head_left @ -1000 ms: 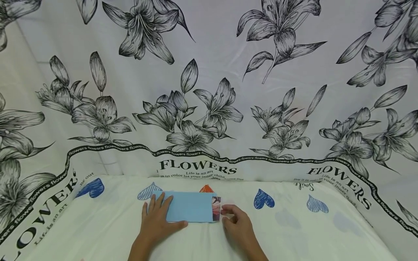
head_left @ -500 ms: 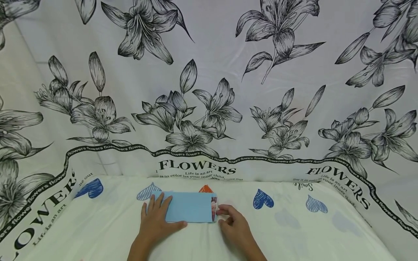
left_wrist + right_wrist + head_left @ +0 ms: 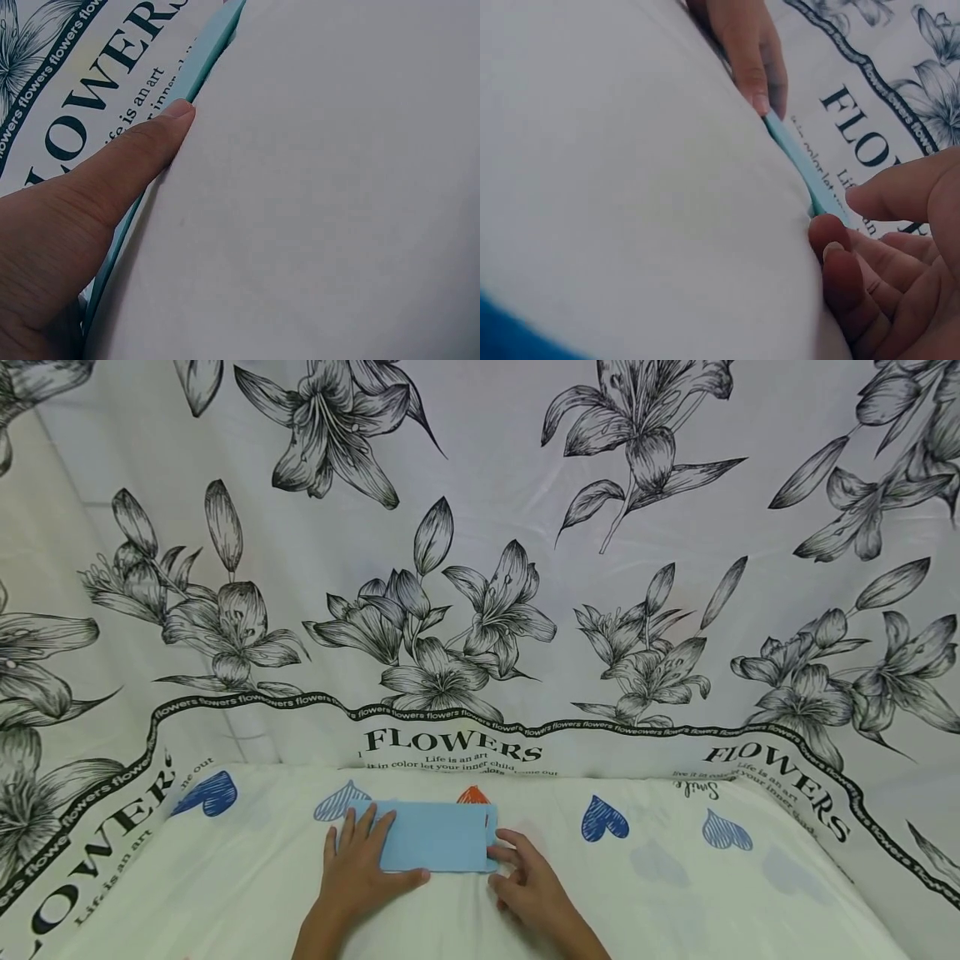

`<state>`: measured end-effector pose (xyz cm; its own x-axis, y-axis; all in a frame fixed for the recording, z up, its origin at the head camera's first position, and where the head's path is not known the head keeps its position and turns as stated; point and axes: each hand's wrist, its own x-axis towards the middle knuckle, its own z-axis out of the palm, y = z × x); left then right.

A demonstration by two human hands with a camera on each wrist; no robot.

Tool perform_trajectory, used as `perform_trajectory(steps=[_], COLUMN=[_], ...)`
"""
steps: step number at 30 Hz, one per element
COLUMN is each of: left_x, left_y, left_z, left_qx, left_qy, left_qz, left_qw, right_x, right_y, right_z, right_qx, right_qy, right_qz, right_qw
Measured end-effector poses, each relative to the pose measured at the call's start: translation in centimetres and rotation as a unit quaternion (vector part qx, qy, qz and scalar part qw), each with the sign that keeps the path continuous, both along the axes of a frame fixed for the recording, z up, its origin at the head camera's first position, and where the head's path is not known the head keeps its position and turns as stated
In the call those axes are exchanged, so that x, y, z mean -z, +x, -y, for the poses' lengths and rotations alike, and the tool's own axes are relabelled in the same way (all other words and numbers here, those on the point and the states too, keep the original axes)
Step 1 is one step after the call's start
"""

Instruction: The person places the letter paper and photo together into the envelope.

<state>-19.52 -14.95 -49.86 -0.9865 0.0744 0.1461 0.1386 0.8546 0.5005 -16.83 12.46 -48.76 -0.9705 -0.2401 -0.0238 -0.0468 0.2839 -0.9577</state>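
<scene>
A light blue envelope [image 3: 435, 837] lies flat on the white cloth in the head view, its opening at the right end. A printed card [image 3: 487, 820] is inside it, nearly all hidden, with only a thin dark sliver showing at the opening. My left hand [image 3: 358, 868] rests on the envelope's left part with fingers spread, and its thumb presses the near edge, as the left wrist view also shows. At the opening, fingertips of my right hand [image 3: 528, 878] touch the envelope's right end. In the right wrist view, that thumb stands apart from the loosely bent fingers.
The white cloth [image 3: 675, 893] under the envelope is printed with hearts, among them a blue heart [image 3: 604, 818] to the right and an orange heart [image 3: 474, 794] just behind the envelope. A curtain [image 3: 480, 610] with black line-drawn lilies hangs at the back.
The card has slid left into the envelope until almost nothing of it shows. My right hand has moved left with it, and its fingers have spread. The left hand has stayed in place.
</scene>
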Motion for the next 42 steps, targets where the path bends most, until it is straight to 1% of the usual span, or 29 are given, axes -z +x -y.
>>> perform_trajectory(steps=[5, 7, 10, 13, 17, 21, 26, 30, 35, 37, 40, 42], left_x=[-0.1, -0.1, -0.1, -0.1, -0.2, -0.4, -0.9, -1.4, -2.3, -2.7, -3.3, -3.6], left_y=[0.0, 0.0, 0.0, 0.1, 0.2, 0.3, 0.5, 0.6, 0.7, 0.9, 1.0, 1.1], left_z=[0.0, 0.0, -0.1, -0.1, -0.2, -0.2, -0.4, -0.7, -0.9, -0.8, -0.7, -0.6], left_qx=[-0.001, -0.001, -0.001, 0.001, 0.005, 0.01, 0.02, 0.033, 0.065, 0.072, 0.078, 0.084], left_qy=[0.0, -0.001, -0.008, -0.013, -0.011, -0.008, 0.005, 0.014, 0.04, 0.048, 0.06, 0.072], left_qz=[-0.001, 0.0, 0.0, 0.001, -0.002, 0.002, 0.021, 0.029, 0.028, 0.027, 0.028, 0.028], left_qw=[1.0, 1.0, 1.0, 0.9999, 0.9999, 0.9999, 0.9996, 0.9989, 0.9967, 0.9959, 0.9948, 0.9935], right_x=[0.0, 0.1, 0.1, 0.1, 0.1, 0.2, -0.1, -0.4, -0.4, -0.6, -0.8, -0.9], right_y=[0.0, 0.0, 0.2, 0.5, 0.6, 0.6, 0.7, 0.7, 0.8, 0.8, 0.7, 0.7], right_z=[0.2, 0.5, 1.1, 1.7, 2.2, 2.5, 2.7, 2.6, 2.3, 2.1, 1.9, 1.9], right_qx=[-0.013, -0.012, 0.009, 0.047, 0.082, 0.097, 0.116, 0.126, 0.138, 0.14, 0.14, 0.142], right_qy=[-0.048, -0.062, -0.078, -0.091, -0.103, -0.116, -0.126, -0.134, -0.146, -0.149, -0.155, -0.158], right_qz=[0.046, 0.061, 0.076, 0.082, 0.072, 0.065, 0.058, 0.04, 0.022, 0.018, 0.019, 0.027], right_qw=[0.998, 0.996, 0.994, 0.991, 0.989, 0.986, 0.983, 0.982, 0.979, 0.979, 0.978, 0.977])
